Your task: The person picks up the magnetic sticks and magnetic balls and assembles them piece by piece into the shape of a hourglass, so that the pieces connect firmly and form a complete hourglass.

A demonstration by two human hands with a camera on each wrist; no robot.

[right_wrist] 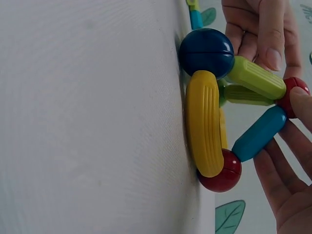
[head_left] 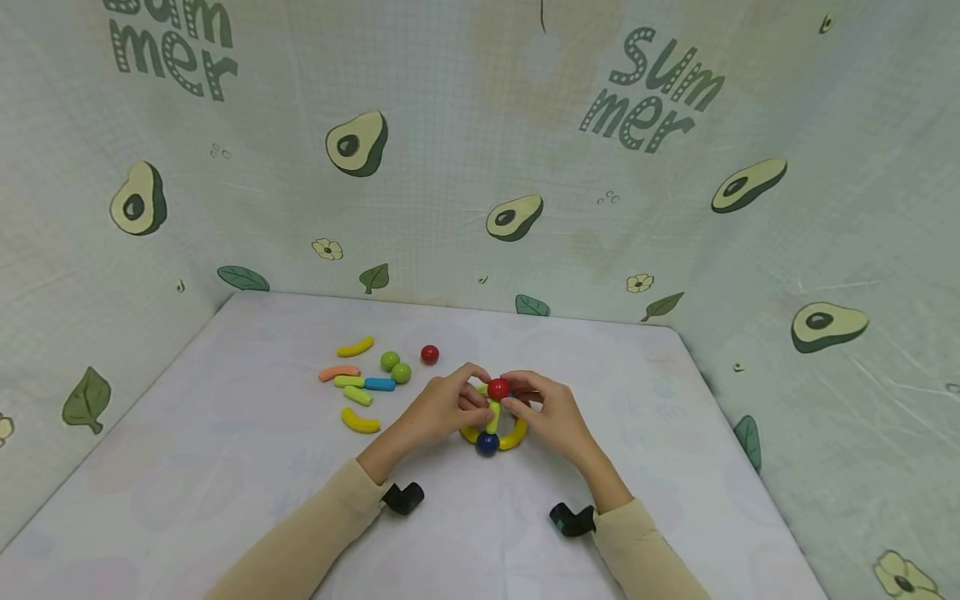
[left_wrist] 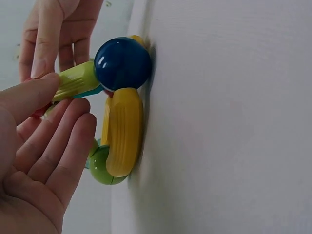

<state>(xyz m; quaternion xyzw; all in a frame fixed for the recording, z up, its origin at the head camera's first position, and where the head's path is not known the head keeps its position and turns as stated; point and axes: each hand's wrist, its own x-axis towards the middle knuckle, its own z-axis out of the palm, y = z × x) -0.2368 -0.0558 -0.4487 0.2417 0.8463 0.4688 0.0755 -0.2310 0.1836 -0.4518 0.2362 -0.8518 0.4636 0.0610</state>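
Above the bench (head_left: 675,467), a right hand (head_left: 552,414) pinches the raised red ball (head_left: 498,389) while the left hand (head_left: 444,408) pinches the lime rod (head_left: 493,422) running down from it, where gentle pressure should keep both aligned.

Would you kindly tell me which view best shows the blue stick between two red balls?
The right wrist view: the blue stick shows close and almost whole there. The left wrist view shows only a sliver behind a green stick; the head view, at most a trace beside the right hand.

Green stick (left_wrist: 76,80), seemingly in left grip (left_wrist: 43,163)
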